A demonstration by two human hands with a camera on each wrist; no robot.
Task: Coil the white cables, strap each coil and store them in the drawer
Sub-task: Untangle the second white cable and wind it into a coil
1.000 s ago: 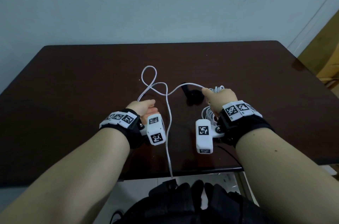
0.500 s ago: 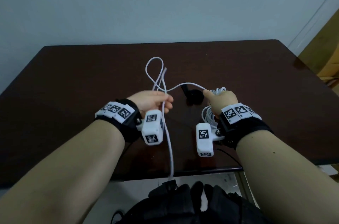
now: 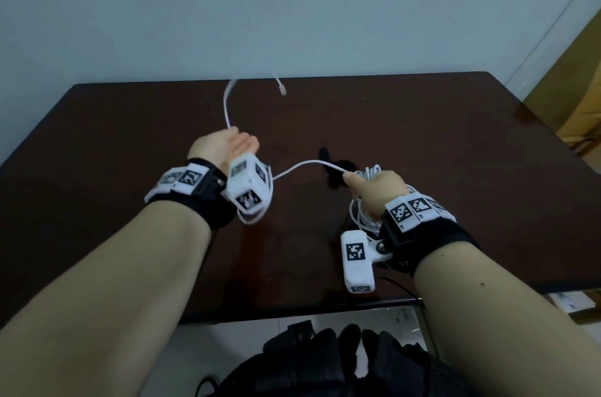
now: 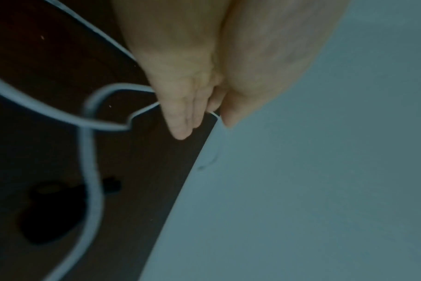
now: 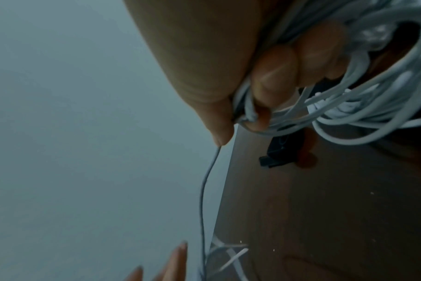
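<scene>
My right hand [image 3: 374, 185] grips a coil of white cable [image 3: 361, 217] just above the dark table [image 3: 422, 123]; in the right wrist view its fingers [image 5: 272, 79] curl round several loops [image 5: 361, 117]. From its thumb a strand [image 3: 305, 165] runs left to my left hand [image 3: 227, 146]. That hand is raised palm-up with straight fingers [image 4: 187, 110], and the cable passes across it. The rest of the cable [image 3: 225, 103] arcs up, blurred, and its free end [image 3: 282, 89] is in the air. A black strap [image 3: 327, 156] lies on the table beside my right thumb.
A black bag [image 3: 325, 364] sits below the table's front edge. A pale wall stands behind the table, and tan furniture [image 3: 579, 87] is at the far right. No drawer shows in any view.
My left hand took up the loose cable from the table and swung it up and away; the loop and free end now fly in the air. My right hand stayed put.
</scene>
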